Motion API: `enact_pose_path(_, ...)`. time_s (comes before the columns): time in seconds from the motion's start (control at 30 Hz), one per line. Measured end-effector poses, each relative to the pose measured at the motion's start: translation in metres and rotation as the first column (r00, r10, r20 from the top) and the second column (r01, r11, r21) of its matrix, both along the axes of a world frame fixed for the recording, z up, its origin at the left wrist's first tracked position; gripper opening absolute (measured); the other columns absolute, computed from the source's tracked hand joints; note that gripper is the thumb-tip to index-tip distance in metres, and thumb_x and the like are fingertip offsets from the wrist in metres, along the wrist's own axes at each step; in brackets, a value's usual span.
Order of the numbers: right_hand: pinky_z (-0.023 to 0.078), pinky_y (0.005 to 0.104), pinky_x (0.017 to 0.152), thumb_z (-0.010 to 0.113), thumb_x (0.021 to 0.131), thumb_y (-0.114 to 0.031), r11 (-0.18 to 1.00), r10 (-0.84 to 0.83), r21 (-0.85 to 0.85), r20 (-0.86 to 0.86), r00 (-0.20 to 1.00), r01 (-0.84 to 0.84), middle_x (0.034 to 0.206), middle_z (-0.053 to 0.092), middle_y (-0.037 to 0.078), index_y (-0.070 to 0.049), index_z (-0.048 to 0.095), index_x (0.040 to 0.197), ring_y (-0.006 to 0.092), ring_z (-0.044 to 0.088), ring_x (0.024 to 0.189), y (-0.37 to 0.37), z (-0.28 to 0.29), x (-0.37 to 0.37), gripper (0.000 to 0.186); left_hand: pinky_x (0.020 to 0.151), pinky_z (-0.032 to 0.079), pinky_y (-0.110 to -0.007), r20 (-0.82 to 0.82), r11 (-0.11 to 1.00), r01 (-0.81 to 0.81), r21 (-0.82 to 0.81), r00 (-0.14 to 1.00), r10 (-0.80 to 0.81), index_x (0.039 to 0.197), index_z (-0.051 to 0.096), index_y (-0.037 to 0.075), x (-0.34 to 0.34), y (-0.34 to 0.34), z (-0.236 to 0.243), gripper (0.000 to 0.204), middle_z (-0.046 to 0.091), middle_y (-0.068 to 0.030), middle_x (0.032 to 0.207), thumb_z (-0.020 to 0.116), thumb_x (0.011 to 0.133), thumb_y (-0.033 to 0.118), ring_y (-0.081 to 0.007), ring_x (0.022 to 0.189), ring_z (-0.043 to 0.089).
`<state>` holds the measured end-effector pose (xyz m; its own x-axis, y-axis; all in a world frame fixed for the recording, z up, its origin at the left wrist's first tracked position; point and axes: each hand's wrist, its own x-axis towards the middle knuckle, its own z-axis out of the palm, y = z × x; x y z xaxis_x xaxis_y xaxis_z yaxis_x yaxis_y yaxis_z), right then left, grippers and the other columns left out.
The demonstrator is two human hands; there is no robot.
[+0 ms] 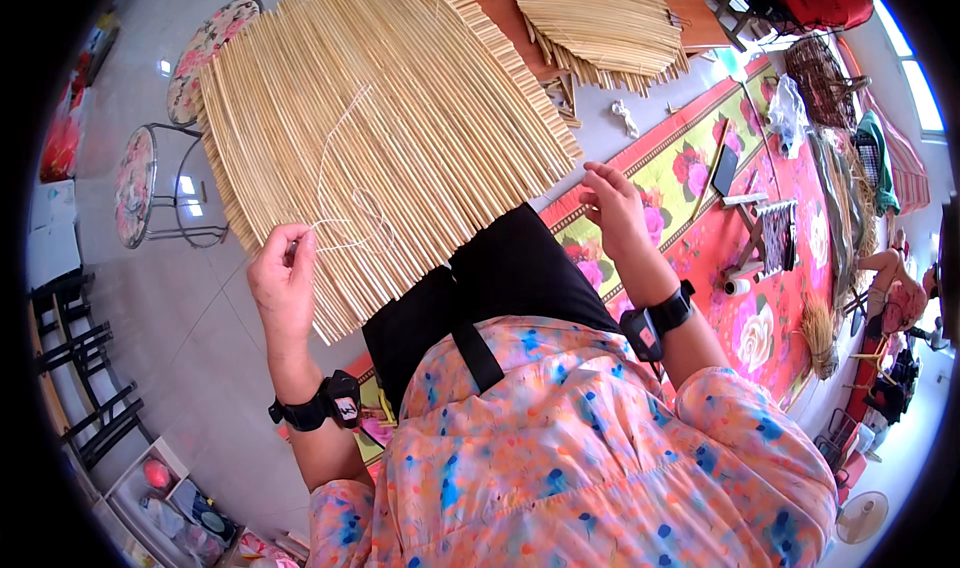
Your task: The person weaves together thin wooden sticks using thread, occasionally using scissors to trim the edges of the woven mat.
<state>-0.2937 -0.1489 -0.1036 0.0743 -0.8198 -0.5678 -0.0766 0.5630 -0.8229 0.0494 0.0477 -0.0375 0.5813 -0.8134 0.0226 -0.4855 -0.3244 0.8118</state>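
A large mat of straight, pale straw stalks (400, 138) laid side by side spreads in front of me, its near edge over my black-clad lap. At its near left corner my left hand (283, 283) is closed, thumb and fingertips pinched on a white thread (322, 173). That thread loops loosely over the stalks. Whether a needle is in the pinch is too small to tell. My right hand (617, 208) is just off the mat's right edge, fingers loosely bent and apart, with nothing visible in them.
A rounded straw mat (600, 18) lies on an orange-brown table (700, 13) at the back. Floral stools (135, 186) stand left. On the flowered floor mat (650, 158) at right are a phone (725, 171), a small folding stool (775, 236) and a straw bundle (820, 338). Another person (900, 303) sits far right.
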Motion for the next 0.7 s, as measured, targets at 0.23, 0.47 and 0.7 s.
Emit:
enact_pose_path(0.23,0.047,0.0339,0.081,0.062,0.096,-0.036,0.987,-0.031,0.158,0.405,0.914,-0.036,0.113,0.059,0.001,-0.011,0.057,0.119,0.0153,0.058,0.099,-0.003,-0.024,0.011,0.034,0.067,0.049,-0.026,0.015,0.994,0.099,-0.037,0.995,-0.098,0.095,0.063,-0.002,-0.026,-0.018,-0.009,0.007,0.062,-0.0054,0.075,0.064,0.091,0.004,-0.0114,0.069,0.06)
enact_pose_path(0.47,0.049,0.0263,0.075,0.064,0.094,-0.017,0.997,0.04,0.047,0.372,0.927,-0.062,0.094,0.062,-0.001,-0.007,0.06,0.106,0.0112,0.059,0.083,-0.001,-0.014,0.03,0.016,0.077,0.052,-0.028,0.124,0.949,0.307,-0.07,0.947,-0.297,0.112,0.063,0.001,-0.07,-0.059,0.005,0.022,0.062,-0.0069,0.087,0.064,0.089,0.002,-0.0151,0.082,0.063)
enact_pose_path(0.7,0.05,0.0233,0.072,0.061,0.095,-0.016,0.995,0.021,0.082,0.374,0.927,-0.056,0.093,0.065,0.001,-0.004,0.062,0.104,0.0082,0.06,0.078,0.018,0.009,0.03,0.015,0.068,0.053,-0.039,0.153,0.835,0.536,-0.124,0.842,-0.518,0.096,0.063,0.006,-0.126,-0.111,0.002,0.019,0.059,-0.0107,0.09,0.072,0.08,0.007,-0.0306,0.079,0.064)
